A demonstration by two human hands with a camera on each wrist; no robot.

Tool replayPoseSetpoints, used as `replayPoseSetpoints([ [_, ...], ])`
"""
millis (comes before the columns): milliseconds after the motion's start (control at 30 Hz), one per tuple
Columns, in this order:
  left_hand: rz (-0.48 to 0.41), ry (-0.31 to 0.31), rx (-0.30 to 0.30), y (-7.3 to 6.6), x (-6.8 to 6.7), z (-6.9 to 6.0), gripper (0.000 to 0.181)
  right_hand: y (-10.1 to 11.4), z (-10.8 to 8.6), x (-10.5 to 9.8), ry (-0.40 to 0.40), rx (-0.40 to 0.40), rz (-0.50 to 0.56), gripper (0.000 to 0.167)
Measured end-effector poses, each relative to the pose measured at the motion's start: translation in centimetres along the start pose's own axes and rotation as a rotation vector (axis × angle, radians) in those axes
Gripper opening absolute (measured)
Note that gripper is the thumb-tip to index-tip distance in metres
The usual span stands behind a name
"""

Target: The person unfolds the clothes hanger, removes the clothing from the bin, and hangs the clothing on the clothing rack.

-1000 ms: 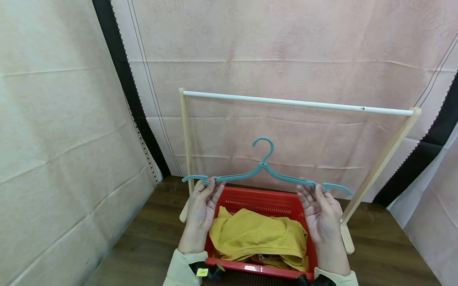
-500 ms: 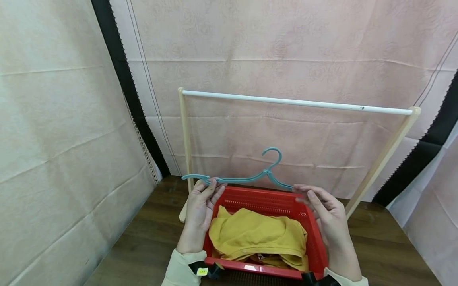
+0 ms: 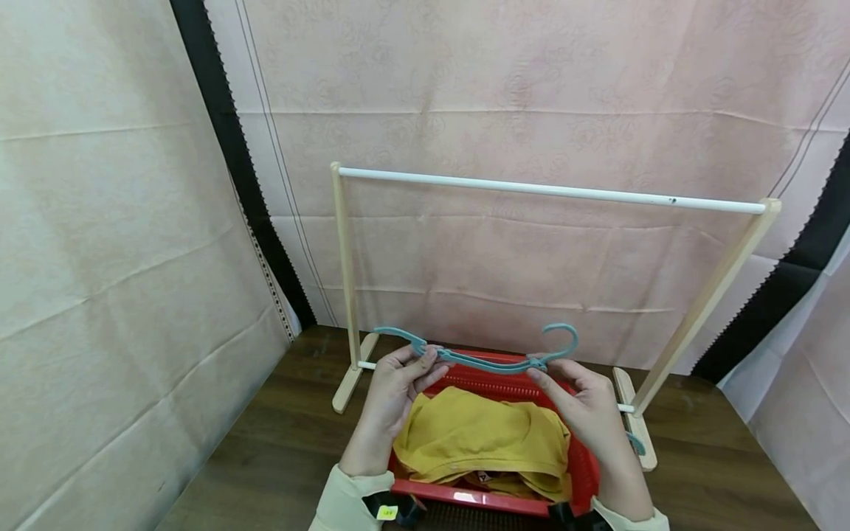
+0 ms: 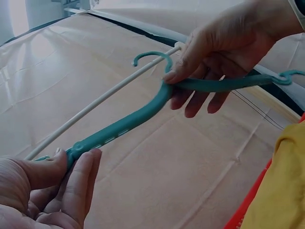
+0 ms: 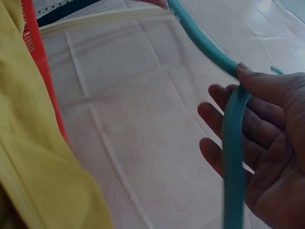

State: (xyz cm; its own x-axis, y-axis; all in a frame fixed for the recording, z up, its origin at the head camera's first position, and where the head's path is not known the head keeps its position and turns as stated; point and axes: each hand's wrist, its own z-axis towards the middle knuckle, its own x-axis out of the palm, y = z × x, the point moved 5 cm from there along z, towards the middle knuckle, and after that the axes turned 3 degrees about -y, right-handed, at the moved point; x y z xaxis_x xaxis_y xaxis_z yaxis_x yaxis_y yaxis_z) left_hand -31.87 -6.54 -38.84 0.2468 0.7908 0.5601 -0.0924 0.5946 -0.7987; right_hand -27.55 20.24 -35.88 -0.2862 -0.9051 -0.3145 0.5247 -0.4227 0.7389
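A teal plastic clothes hanger (image 3: 491,364) is held above the red basket (image 3: 465,498). My left hand (image 3: 396,394) pinches its left arm near the end, thumb against fingers. My right hand (image 3: 581,405) pinches it at the neck just below the hook (image 3: 572,341); in the right wrist view the thumb of the right hand (image 5: 271,124) presses there while the other fingers spread behind the hanger. The hanger's right arm runs back under the right hand, and its tip shows beside the right forearm. Yellow cloth (image 3: 485,435), seemingly a garment, lies bunched in the basket.
Behind the basket stands a rack with a white rail (image 3: 551,192), pale wooden posts (image 3: 707,302) and flat feet (image 3: 355,372). It rests on a dark wooden table (image 3: 265,450). Pale fabric (image 3: 531,88) walls the back and sides.
My right hand has slid from the hanger's right arm inward to its neck. The hanger has swung and tilted lower, its hook now further right. My left hand keeps its pinch and has shifted slightly right.
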Motion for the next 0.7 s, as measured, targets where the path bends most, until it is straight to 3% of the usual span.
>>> replayPoseSetpoints([
  [267, 0.031, 0.044, -0.077, 0.3, -0.1, 0.1, 0.014, 0.1, -0.2, 0.0, 0.038, 0.07, 0.109, 0.011],
  [467, 0.054, 0.058, -0.108, 0.0, -0.7, 0.1, 0.016, -0.2, 0.0, -0.6, 0.033, -0.002, 0.188, 0.011],
  [567, 0.195, 0.069, -0.138, -0.1, -1.3, 0.0, 0.026, -0.2, 0.1, -1.4, 0.015, -0.025, 0.206, 0.012],
  [700, 0.564, 0.12, -0.198, 0.1, -2.1, -0.4, 0.026, -0.4, 0.0, -2.4, -0.042, 0.027, 0.152, 0.014],
])
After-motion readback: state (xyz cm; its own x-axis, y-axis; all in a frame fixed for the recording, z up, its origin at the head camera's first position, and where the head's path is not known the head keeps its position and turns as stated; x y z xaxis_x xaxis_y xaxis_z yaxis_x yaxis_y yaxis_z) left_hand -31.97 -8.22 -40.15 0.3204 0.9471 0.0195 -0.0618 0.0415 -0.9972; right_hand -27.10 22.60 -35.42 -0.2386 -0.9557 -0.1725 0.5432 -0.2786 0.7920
